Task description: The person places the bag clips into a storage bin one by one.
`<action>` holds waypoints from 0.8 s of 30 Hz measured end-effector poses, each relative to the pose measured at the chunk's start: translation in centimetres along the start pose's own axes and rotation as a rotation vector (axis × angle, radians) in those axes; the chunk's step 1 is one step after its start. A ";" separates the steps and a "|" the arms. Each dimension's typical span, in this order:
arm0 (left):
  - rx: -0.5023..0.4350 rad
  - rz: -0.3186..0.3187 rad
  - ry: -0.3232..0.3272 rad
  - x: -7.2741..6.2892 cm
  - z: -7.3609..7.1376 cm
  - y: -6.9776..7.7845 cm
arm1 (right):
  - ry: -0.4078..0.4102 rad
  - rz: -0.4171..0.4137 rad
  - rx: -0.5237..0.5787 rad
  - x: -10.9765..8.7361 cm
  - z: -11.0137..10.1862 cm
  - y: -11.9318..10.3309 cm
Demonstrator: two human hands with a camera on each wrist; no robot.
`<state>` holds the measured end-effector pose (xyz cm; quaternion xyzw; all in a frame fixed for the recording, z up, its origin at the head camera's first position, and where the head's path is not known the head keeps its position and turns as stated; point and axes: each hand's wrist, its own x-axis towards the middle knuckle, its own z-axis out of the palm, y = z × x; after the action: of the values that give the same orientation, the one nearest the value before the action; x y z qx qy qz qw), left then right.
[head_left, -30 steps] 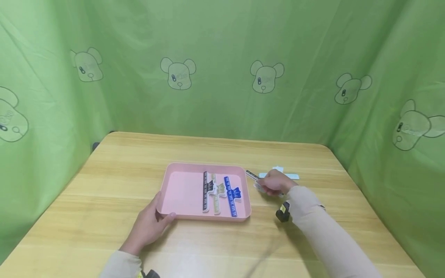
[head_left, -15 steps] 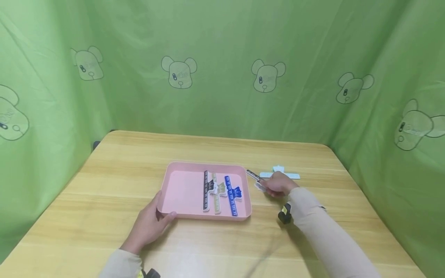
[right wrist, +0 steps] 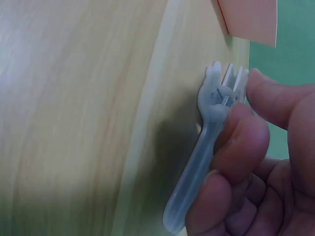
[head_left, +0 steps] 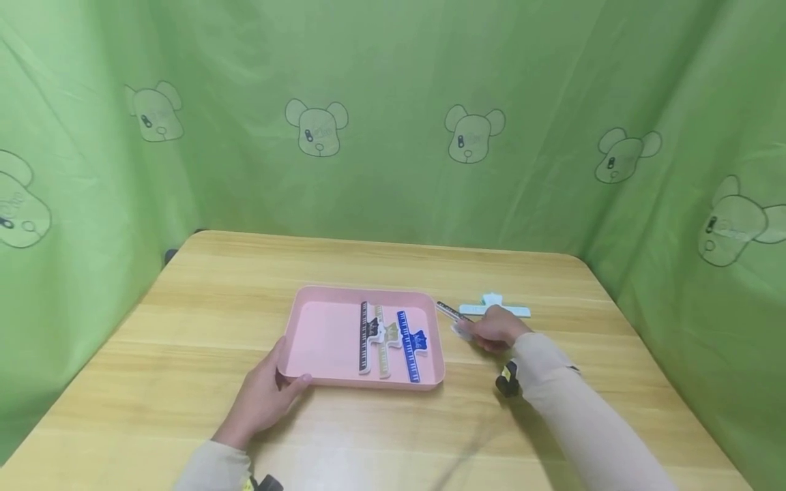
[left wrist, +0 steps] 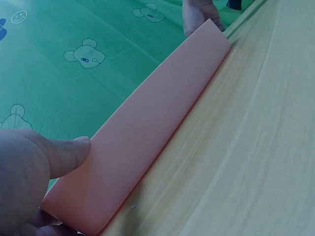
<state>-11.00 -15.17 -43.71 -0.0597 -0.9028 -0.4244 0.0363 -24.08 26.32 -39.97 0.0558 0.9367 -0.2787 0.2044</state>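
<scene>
My left hand [head_left: 264, 392] grips the left front corner of a pink tray [head_left: 362, 383], thumb on the rim; the left wrist view shows the thumb against the tray's outer wall [left wrist: 147, 123]. Right of the tray, my right hand [head_left: 496, 327] pinches a clip with a black-and-white piano-key bar [head_left: 450, 311]. The right wrist view shows this clip's pale underside [right wrist: 192, 177] and spring, just over the table. Inside the tray lie a black piano-key clip [head_left: 364, 354], a pale green one [head_left: 384, 365] and a blue one [head_left: 409, 358], side by side.
Behind my right hand a light blue clip [head_left: 514, 311] lies on the wooden table [head_left: 368, 443]. Green curtains [head_left: 393, 191] with bear-head drawings enclose the table at the back and sides. A black-and-yellow device [head_left: 507, 378] sits at my right wrist.
My right hand has shifted slightly right with the clip, and the clip's far end now no longer shows past the fingers. The left hand and tray stay in place.
</scene>
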 end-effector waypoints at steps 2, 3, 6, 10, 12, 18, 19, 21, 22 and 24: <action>0.005 -0.007 -0.003 -0.1 0.0 0.0 | -0.007 0.006 0.003 -0.2 -0.2 0.2; 0.007 -0.007 -0.003 -0.1 0.1 0.0 | -0.010 0.004 0.011 -0.3 -0.3 0.3; 0.010 -0.002 0.000 0.0 0.1 0.0 | -0.025 -0.010 0.038 -0.7 -0.7 0.5; 0.004 0.009 0.006 0.0 0.2 -0.1 | -0.043 -0.034 0.090 -1.3 -1.5 0.9; -0.001 0.018 0.008 0.1 0.3 -0.1 | -0.042 -0.046 0.114 -1.6 -1.9 1.1; -0.003 0.015 0.007 0.1 0.3 -0.1 | -0.031 -0.031 0.125 -1.9 -2.5 1.9; -0.004 0.014 0.006 0.1 0.2 -0.1 | -0.036 -0.024 0.121 -1.9 -2.5 2.0; -0.001 0.009 0.003 0.1 0.2 -0.1 | -0.063 -0.035 0.119 -1.9 -2.2 2.2; 0.001 0.008 0.004 0.0 0.2 -0.1 | -0.077 -0.042 0.126 -1.8 -2.1 2.3; 0.004 0.011 0.002 0.0 0.3 0.0 | -0.098 -0.052 0.152 -1.8 -1.8 2.3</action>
<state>-11.03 -15.00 -43.91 -0.0642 -0.9032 -0.4225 0.0396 -22.56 29.27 -39.03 0.0331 0.9028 -0.3567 0.2379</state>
